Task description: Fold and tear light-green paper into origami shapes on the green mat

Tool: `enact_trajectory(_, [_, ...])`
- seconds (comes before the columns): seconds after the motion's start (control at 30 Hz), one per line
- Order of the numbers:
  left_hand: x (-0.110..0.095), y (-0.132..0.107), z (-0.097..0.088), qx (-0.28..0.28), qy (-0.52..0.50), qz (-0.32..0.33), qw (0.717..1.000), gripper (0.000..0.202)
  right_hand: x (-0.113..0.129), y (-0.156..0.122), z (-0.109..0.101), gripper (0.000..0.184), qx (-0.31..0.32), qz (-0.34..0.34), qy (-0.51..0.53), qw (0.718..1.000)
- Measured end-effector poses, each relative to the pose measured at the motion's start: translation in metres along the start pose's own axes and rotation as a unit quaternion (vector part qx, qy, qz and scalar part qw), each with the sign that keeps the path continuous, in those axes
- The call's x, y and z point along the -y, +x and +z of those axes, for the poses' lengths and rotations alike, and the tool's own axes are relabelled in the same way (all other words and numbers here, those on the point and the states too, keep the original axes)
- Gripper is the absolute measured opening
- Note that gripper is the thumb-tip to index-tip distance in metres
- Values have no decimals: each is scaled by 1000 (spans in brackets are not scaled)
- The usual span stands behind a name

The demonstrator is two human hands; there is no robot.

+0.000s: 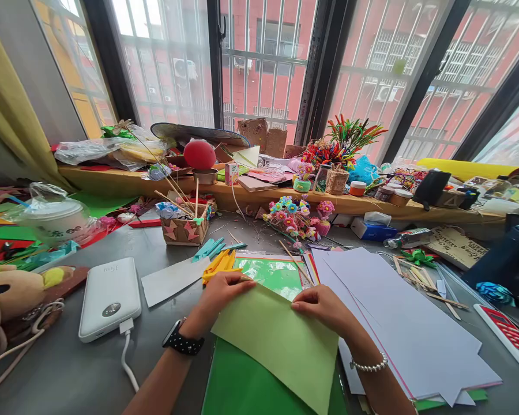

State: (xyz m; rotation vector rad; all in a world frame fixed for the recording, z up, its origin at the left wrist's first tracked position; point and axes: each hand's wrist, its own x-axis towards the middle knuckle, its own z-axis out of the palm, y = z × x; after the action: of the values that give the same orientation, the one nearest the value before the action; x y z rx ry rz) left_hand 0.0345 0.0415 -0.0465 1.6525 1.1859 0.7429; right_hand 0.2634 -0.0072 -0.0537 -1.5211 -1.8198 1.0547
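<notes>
A light green sheet of paper [277, 340] is held up at its far edge by both hands. My left hand [227, 294] pinches that edge near the left corner, with the thumb on top. Farther right along the same edge, my right hand [322, 305] also pinches the paper; the fingertips behind it are hidden. Beneath the sheet lies a darker green sheet [237, 380], partly covered. Just beyond my left hand are yellow folded paper strips [221, 264] and blue ones [210, 249]. White sheets [398, 323] are piled beside my right hand.
A white power bank [111, 300] with a plugged-in cable lies left. A cardboard box [185, 227] holding sticks and crocheted-looking flowers [289, 216] stand at the back. Wooden sticks [419, 279] and a red-keyed calculator [508, 334] are at right. The windowsill [259, 199] is crowded.
</notes>
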Motion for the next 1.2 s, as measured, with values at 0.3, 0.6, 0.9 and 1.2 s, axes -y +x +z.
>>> enact_trajectory(0.3, [0, -1, -17, -78, -66, -45, 994, 32, -7, -8, -28, 23, -6, 41, 72, 997])
enact_trajectory(0.6, [5, 1, -22, -123, -97, -59, 986, 34, -23, -12, -48, 23, -57, 93, 95, 989])
enact_trajectory(0.9, [6, 4, -1, -74, -10, -8, 997, 39, -4, 0, -22, 29, -207, -59, 19, 976])
enact_trajectory(1.2, [6, 4, 12, -46, 124, 123, 984, 31, 9, 3, 13, 18, -67, -68, -97, 991])
